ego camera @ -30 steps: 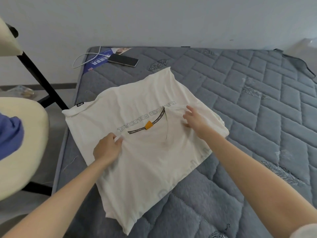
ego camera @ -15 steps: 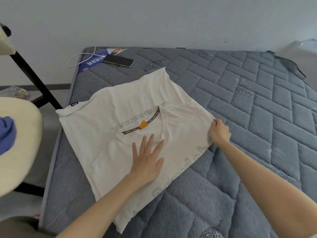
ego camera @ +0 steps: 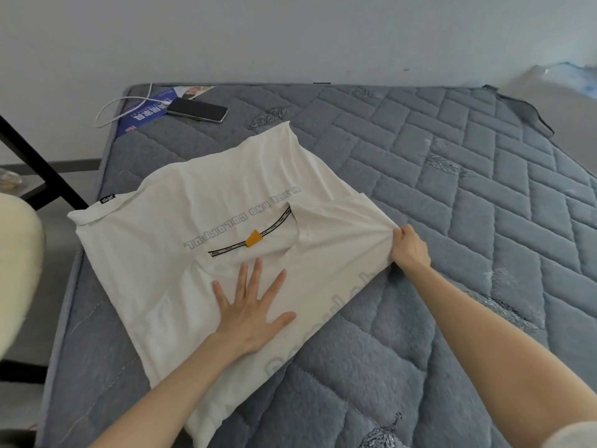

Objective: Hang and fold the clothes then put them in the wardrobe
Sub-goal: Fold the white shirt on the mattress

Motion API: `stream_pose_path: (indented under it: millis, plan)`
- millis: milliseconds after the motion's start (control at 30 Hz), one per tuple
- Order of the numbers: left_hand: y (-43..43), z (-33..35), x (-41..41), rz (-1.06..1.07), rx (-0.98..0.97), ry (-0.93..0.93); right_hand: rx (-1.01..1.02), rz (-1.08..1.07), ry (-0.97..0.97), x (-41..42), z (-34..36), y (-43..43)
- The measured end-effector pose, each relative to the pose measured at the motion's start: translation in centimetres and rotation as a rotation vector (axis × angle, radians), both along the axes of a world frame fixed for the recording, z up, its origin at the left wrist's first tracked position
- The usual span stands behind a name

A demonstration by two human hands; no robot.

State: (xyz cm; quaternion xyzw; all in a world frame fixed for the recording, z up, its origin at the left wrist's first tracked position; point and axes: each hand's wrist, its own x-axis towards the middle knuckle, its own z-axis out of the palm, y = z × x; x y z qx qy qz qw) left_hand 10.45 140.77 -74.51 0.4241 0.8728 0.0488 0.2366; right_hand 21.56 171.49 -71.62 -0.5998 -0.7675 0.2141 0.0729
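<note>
Right hand (ego camera: 411, 250) outward, fingertips under shirt (ego camera: 181, 227)

Single head-worn wide-angle view, looking forward and down, close over the mattress (ego camera: 420, 189)

I see soft, even, cool-toned light, fairly bright; I cannot tell its source. Only a faint, soft-edged shadow rims the left hand (ego camera: 250, 305). The mattress (ego camera: 420, 189) edges bow toward 3 and 9 o'clock. The cream cushion (ego camera: 16, 270) at 9 o'clock is blurred.
</note>
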Motion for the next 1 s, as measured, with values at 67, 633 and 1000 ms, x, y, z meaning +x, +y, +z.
stream_pose_path:
  millis: [67,633,1000]
  plan:
    - [0.0,0.5,0.3,-0.005,-0.008,-0.011,-0.041,-0.060,0.101,-0.2,0.1,-0.4]
    - [-4.4,1.6,5.5,-0.122,-0.197,0.048,-0.489,-0.360,0.623,0.6,0.3,-5.3]
    - [-6.1,4.2,6.1,-0.108,-0.167,-0.014,-0.275,-0.296,0.652,1.2,1.0,-6.5]
